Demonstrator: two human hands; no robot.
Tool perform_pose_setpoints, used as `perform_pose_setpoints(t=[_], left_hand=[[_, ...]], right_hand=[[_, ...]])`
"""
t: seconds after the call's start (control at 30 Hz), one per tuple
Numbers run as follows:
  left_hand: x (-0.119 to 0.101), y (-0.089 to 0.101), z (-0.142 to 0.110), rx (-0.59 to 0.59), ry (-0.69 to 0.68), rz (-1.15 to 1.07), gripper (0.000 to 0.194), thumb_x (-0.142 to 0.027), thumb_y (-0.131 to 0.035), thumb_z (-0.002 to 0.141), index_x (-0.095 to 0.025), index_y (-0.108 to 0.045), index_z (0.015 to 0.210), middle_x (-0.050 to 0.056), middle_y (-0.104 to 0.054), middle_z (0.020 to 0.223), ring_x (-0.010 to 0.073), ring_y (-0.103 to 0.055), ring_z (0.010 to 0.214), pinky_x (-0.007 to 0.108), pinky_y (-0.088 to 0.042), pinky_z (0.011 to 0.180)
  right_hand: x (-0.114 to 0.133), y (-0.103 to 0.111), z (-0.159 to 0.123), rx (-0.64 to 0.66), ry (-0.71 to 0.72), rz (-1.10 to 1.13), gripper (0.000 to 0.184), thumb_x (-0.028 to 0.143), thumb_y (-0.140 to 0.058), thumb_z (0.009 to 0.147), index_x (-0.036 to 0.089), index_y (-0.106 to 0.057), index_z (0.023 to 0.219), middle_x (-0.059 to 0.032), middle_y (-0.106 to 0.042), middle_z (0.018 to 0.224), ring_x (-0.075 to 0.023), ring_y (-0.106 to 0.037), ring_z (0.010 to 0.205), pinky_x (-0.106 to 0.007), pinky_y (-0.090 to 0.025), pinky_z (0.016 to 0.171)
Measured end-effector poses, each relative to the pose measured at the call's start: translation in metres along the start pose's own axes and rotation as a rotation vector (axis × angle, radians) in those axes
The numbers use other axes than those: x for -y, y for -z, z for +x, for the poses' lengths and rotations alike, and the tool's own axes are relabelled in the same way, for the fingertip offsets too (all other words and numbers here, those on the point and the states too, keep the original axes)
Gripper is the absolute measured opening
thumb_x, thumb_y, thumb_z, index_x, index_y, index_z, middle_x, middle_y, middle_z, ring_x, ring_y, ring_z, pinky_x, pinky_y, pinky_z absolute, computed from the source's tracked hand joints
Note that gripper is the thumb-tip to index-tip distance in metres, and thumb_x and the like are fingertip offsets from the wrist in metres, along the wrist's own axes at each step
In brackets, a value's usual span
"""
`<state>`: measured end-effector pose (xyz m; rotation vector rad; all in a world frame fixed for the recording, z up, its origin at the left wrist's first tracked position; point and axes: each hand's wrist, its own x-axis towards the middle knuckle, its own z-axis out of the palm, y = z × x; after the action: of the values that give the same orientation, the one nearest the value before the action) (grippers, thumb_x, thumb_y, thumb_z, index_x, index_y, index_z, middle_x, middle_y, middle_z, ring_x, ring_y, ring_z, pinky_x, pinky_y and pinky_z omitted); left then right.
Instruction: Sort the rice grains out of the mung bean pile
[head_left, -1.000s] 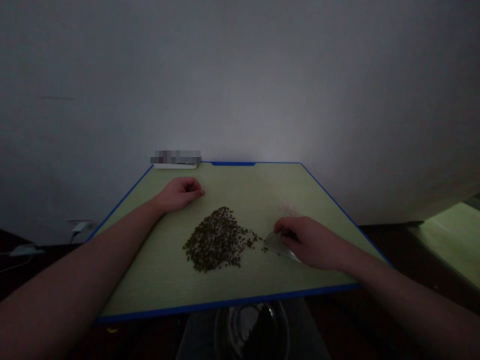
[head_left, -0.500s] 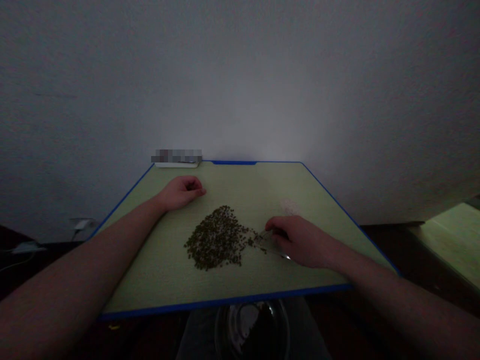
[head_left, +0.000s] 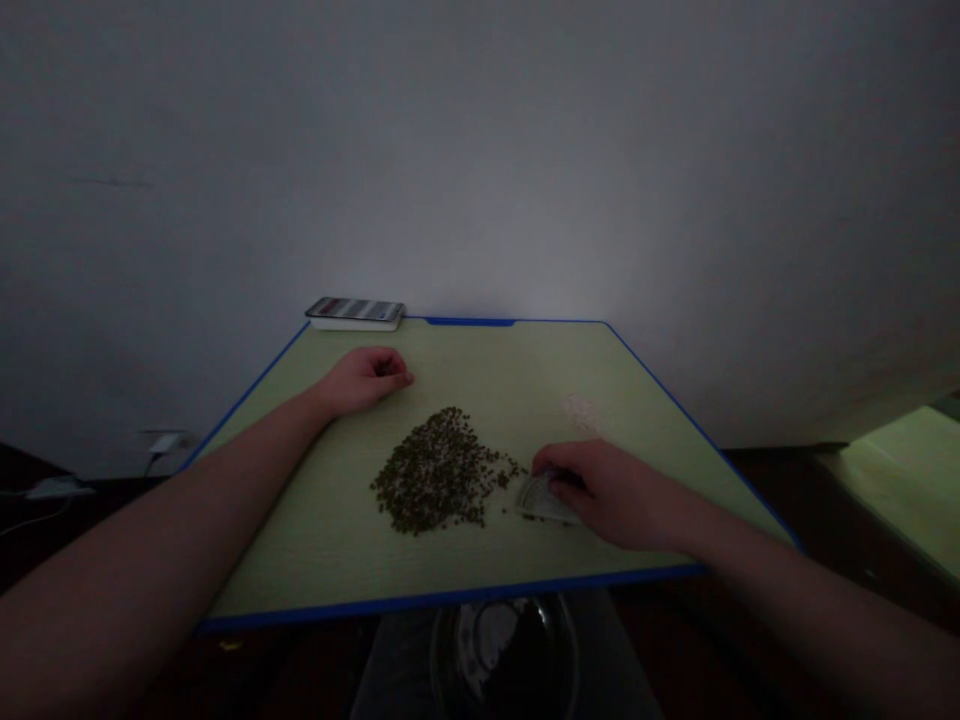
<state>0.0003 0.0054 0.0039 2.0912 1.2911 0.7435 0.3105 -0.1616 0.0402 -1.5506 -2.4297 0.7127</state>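
Note:
My right hand point(head_left: 604, 490) grips a clear protractor point(head_left: 536, 498), its curved edge flat on the table and fine marks showing through. A few brown-green beans lie along its near side. Left of it spreads a heap of small brown-green beans point(head_left: 431, 475), thinning into a loose trail toward the protractor. My left hand point(head_left: 365, 380) rests behind the heap on the left, fingers loosely curled in toward the thumb, with nothing visible in them. Beyond my right hand lies a small pale pinkish patch of tiny bits point(head_left: 581, 410), too blurred to name.
The pale table point(head_left: 480, 370) has a blue rim and stands against a grey wall. A phone point(head_left: 356, 309) lies on a white box point(head_left: 352, 324) at the far left corner. Below the near edge, a shiny metal bowl point(head_left: 442, 660) sits on my lap. A plug point(head_left: 165, 443) is at left.
My right hand slid the protractor left to the bean trail, then drew back slightly toward me; some beans now lie along its near edge. My left hand has stayed in place.

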Motion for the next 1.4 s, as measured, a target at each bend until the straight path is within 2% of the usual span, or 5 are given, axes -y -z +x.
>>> perform_pose_setpoints(t=[0.3, 0.57, 0.77, 1.07, 1.4], left_hand=[[-0.001, 0.0, 0.001, -0.007, 0.004, 0.003, 0.027, -0.043, -0.062, 0.065, -0.017, -0.056, 0.066, -0.002, -0.05, 0.057, 0.0107, -0.043, 0.054, 0.025, -0.035, 0.053], [0.0, -0.001, 0.0, -0.002, -0.008, 0.006, 0.027, -0.044, -0.062, 0.066, -0.017, -0.058, 0.068, -0.003, -0.05, 0.058, 0.0101, -0.043, 0.054, 0.024, -0.035, 0.052], [0.002, -0.001, 0.001, -0.004, -0.02, -0.006, 0.027, -0.043, -0.063, 0.067, -0.017, -0.057, 0.067, -0.003, -0.05, 0.058, 0.01, -0.043, 0.054, 0.025, -0.035, 0.052], [0.007, -0.002, 0.003, 0.009, -0.02, -0.021, 0.027, -0.043, -0.063, 0.068, -0.017, -0.057, 0.067, -0.003, -0.048, 0.057, 0.0092, -0.041, 0.053, 0.024, -0.033, 0.051], [0.011, -0.002, 0.004, 0.006, -0.049, 0.017, 0.028, -0.044, -0.062, 0.07, -0.016, -0.058, 0.069, -0.003, -0.05, 0.057, 0.0092, -0.042, 0.054, 0.023, -0.034, 0.052]], right_hand=[[-0.009, -0.005, -0.029, -0.061, -0.227, -0.027, 0.022, 0.026, -0.047, 0.088, 0.018, -0.063, 0.1, -0.0033, -0.067, 0.068, -0.0154, -0.058, 0.059, -0.026, -0.034, 0.053], [0.004, -0.015, -0.016, -0.047, -0.198, 0.011, 0.023, 0.025, -0.048, 0.086, 0.02, -0.064, 0.102, -0.0034, -0.068, 0.071, -0.0151, -0.058, 0.06, -0.025, -0.034, 0.053], [0.008, -0.014, -0.008, -0.029, -0.148, 0.006, 0.023, 0.019, -0.051, 0.082, 0.018, -0.065, 0.101, -0.0031, -0.067, 0.069, -0.0139, -0.057, 0.059, -0.025, -0.033, 0.052], [0.009, -0.011, -0.012, -0.01, -0.191, 0.004, 0.02, 0.021, -0.052, 0.082, 0.017, -0.064, 0.097, -0.0032, -0.066, 0.068, -0.0141, -0.055, 0.057, -0.025, -0.033, 0.051], [0.011, -0.006, -0.001, 0.047, -0.089, -0.015, 0.021, 0.018, -0.051, 0.079, 0.019, -0.066, 0.094, -0.0018, -0.064, 0.067, -0.013, -0.053, 0.057, -0.024, -0.03, 0.051]])
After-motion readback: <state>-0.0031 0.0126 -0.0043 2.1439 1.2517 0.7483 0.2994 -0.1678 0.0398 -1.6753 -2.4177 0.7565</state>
